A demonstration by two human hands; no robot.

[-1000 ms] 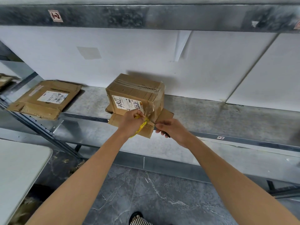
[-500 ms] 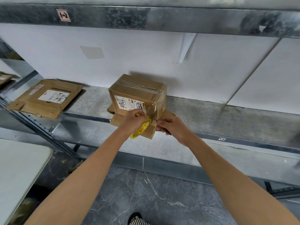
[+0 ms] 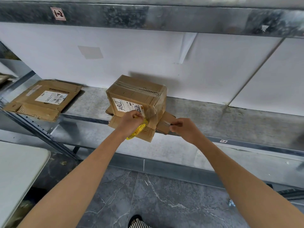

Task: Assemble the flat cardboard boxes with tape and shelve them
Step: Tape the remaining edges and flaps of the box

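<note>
Left hand [image 3: 130, 122] grips the yellow tape roll [image 3: 138, 131] against the front lower corner of the cardboard box [image 3: 136, 92], while the right hand [image 3: 184, 129], arm stretched forward, pinches what looks like the tape end [image 3: 167, 123] drawn out to the right. By my reading the box, standing on the shelf [image 3: 230, 116], is taped on top with its near flaps splayed open, and a flat box [image 3: 42, 99] to the left waits unassembled
</note>
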